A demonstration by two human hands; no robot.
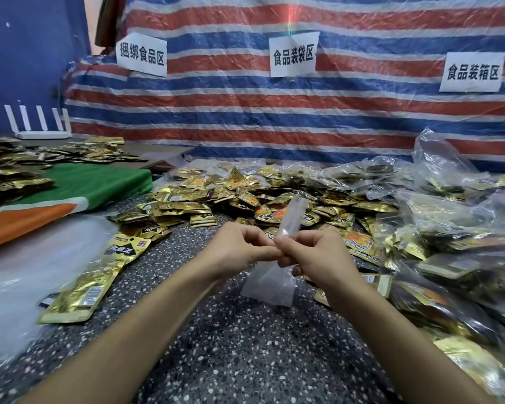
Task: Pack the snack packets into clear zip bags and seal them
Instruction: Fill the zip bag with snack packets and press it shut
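Holding a small clear plastic zip bag point(267, 284), apparently empty, above the speckled grey surface point(245, 360). Pinched mid-length by the curled fingertips of the left hand point(239, 249) and gripped from the other side by the right hand point(318, 258), one end sticking up past the knuckles, the other hanging below. Probably working the mouth open before filling; cannot tell which end carries the zip strip.

To do this well:
- Find the strip end first.
- Rub the two films apart between thumb and forefinger rather than tugging.
- Pin one lip with the left hand and free the right to reach the heap of small gold foil snack packets point(245, 199) just beyond.
- Slide packets in flat and aligned, with no foil corner across the strip.
- Press the air out, then run a pinch along the whole strip and check both ends for a gap.

Readable on three white paper signs taped to the red, white and blue striped tarpaulin point(274, 118):
- 捆绑食品区 on the left sign point(142, 55)
- 食品装袋区 on the middle sign point(293, 56)
- 食品装箱区 on the right sign point(473, 72)

On the large gold foil pouch point(99, 275) lying at left, a black diamond panel with white characters, too blurred to read, plus a barcode sticker. On the small packets, black and orange print, not legible.

Piled at right, clear plastic bags filled with gold packets point(449, 199).
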